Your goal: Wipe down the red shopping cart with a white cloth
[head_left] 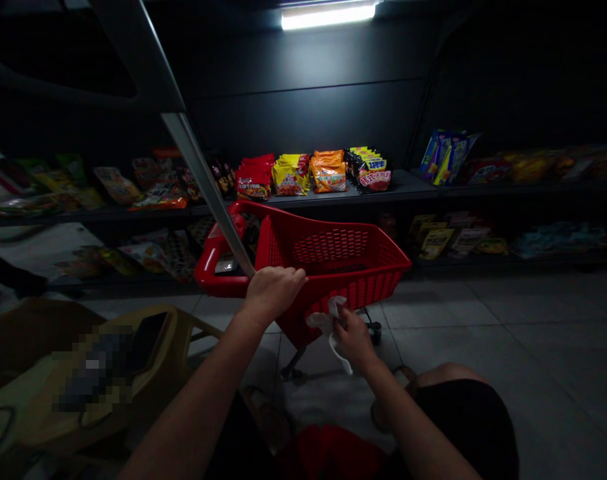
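Observation:
In the head view a red plastic shopping cart (pixel 333 243) with perforated basket walls stands side-on before me. My left hand (pixel 276 291) is closed over the near top rim of the basket, close to the handle end. Lower and to the right, my right hand (pixel 354 337) is closed on a crumpled white tissue (pixel 322 321), which lies against the cart's near side. From that hand a curved white strip (pixel 340 355) hangs down; whether it belongs to the tissue I cannot tell. The basket's floor is dark and mostly hidden.
Shelves behind the cart hold snack packets, among them red bags (pixel 254 179), yellow bags (pixel 290 175) and orange bags (pixel 328 172). A slanting metal pole (pixel 208 187) crosses at the left. A tan chair (pixel 178 337) at lower left bears a dark phone (pixel 148 339). Tiled floor (pixel 443 333) lies right.

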Tool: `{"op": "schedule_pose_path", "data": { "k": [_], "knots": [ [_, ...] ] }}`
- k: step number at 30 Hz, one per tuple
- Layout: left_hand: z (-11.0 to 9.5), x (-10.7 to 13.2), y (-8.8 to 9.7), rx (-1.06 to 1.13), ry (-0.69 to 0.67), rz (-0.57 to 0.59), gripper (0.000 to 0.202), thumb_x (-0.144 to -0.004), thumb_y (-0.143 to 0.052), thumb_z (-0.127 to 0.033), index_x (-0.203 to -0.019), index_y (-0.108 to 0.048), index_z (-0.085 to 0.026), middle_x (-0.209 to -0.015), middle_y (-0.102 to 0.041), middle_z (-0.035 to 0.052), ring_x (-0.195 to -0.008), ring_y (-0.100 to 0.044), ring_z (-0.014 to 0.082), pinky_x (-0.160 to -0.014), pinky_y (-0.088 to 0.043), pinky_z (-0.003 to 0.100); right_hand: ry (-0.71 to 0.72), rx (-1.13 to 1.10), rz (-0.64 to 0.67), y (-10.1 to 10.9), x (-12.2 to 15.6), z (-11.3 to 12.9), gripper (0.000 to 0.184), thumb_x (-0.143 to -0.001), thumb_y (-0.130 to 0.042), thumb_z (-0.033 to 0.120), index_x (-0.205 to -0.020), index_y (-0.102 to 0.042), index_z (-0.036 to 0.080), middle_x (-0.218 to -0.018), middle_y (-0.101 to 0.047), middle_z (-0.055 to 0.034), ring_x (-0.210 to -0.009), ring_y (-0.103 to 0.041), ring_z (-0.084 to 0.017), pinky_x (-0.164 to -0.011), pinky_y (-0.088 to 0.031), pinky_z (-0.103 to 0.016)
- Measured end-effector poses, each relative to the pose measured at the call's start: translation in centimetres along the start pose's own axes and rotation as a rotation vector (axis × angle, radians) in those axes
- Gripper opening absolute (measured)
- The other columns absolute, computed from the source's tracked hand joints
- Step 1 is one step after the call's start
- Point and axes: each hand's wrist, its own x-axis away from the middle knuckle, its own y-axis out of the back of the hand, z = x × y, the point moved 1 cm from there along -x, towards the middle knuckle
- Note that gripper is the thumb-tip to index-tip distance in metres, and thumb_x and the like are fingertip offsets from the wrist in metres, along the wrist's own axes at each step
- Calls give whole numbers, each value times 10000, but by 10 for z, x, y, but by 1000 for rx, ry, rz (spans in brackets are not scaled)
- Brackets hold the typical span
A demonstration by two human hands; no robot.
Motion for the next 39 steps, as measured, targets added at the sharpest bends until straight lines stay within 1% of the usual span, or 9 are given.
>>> {"op": "schedule_pose_path", "data": {
  "k": [3,7,12,16,20,27,30,36,39],
  "knots": [
    [0,0,0,-4,-6,0,319,-996,-408,-344,-852,-660,-211,-772,-737,58,-708,-721,269,-561,-444,323,42,154,69,-4,1,8,521,-908,-448,225,-1427,-479,198,-1285,-642,-124,-1075,-645,-235,-879,-479,-300],
    [0,-1,-1,0,-6,7,313,-995,-414,-337,-867,-668,-206,-778,-739,66,-722,-724,264,-573,-444,312,-32,232,129,-13,-4,16,574,-908,-471,224,-1478,-411,231,-1356,-604,-131,-1024,-675,-232,-829,-490,-297],
    [3,-2,-4,-5,-1,7,310,-991,-419,-346,-870,-669,-210,-767,-735,65,-715,-723,264,-575,-446,309,-26,9,142,-20,4,4,509,-907,-465,227,-1412,-496,177,-1280,-659,-110,-1137,-636,-214,-953,-465,-292],
    [3,-2,-6,-5,2,0,310,-990,-419,-356,-868,-664,-211,-762,-736,65,-708,-721,271,-571,-447,314,30,114,172,-26,6,8,553,-905,-465,211,-1457,-433,203,-1346,-615,-101,-1167,-613,-208,-951,-455,-277],
    [3,-3,-7,-1,6,0,316,-990,-416,-359,-862,-665,-212,-765,-738,70,-706,-719,274,-567,-444,317,-29,236,233,-36,-2,21,609,-863,-501,179,-1463,-417,239,-1264,-656,-108,-1008,-673,-226,-824,-487,-287],
    [5,-2,-7,16,7,-1,305,-989,-425,-351,-863,-664,-210,-774,-743,63,-706,-717,252,-574,-444,310,5,-26,219,-41,14,7,533,-886,-489,222,-1418,-491,195,-1344,-623,-100,-1207,-595,-223,-992,-456,-314],
    [4,-2,-8,16,7,-10,320,-993,-408,-347,-866,-669,-211,-783,-744,65,-711,-716,259,-581,-456,318,30,41,248,-44,13,12,583,-866,-503,198,-1447,-455,192,-1413,-568,-118,-1224,-582,-234,-984,-456,-311],
    [7,-4,-8,23,26,17,336,-989,-415,-374,-877,-687,-211,-802,-752,82,-720,-717,255,-607,-467,314,-54,116,315,-58,1,20,651,-850,-519,178,-1489,-404,223,-1309,-640,-115,-1104,-647,-229,-900,-481,-295],
    [9,-5,-7,8,23,12,344,-993,-404,-379,-865,-677,-213,-797,-753,69,-709,-717,260,-590,-451,315,-9,11,366,-59,10,9,513,-841,-543,184,-1353,-574,201,-1254,-676,-98,-1140,-633,-220,-951,-466,-281]
  ]
}}
